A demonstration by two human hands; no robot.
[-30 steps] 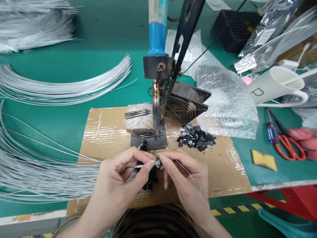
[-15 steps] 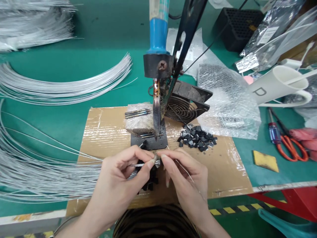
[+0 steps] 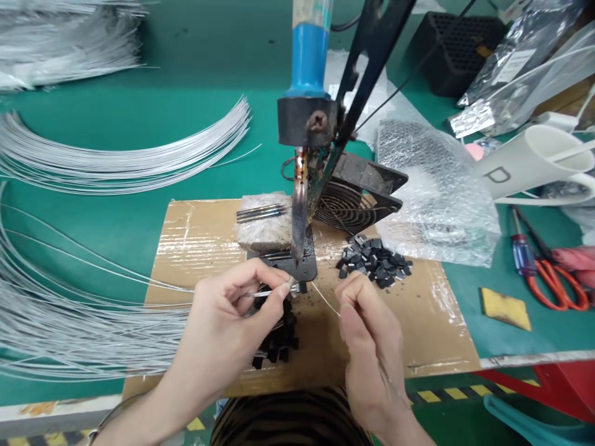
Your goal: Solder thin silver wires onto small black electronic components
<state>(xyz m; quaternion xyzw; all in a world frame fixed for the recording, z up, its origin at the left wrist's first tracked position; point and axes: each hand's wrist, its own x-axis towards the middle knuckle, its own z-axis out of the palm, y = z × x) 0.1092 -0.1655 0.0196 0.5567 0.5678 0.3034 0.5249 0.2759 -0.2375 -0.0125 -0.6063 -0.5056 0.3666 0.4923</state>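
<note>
The left hand (image 3: 223, 328) pinches a small component (image 3: 292, 286) on its wire just below the soldering iron tip (image 3: 297, 248). The right hand (image 3: 367, 334) grips solder wire (image 3: 325, 300). Feed solder steadily; keep fingertips clear of the tip.

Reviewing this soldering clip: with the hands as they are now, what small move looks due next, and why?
Probably raise the part pinched in the left hand to the soldering iron tip and bring in the thin wire held by the right hand. The part sits just below and left of the tip, not touching it, and the wire's free end points toward that spot.
</note>
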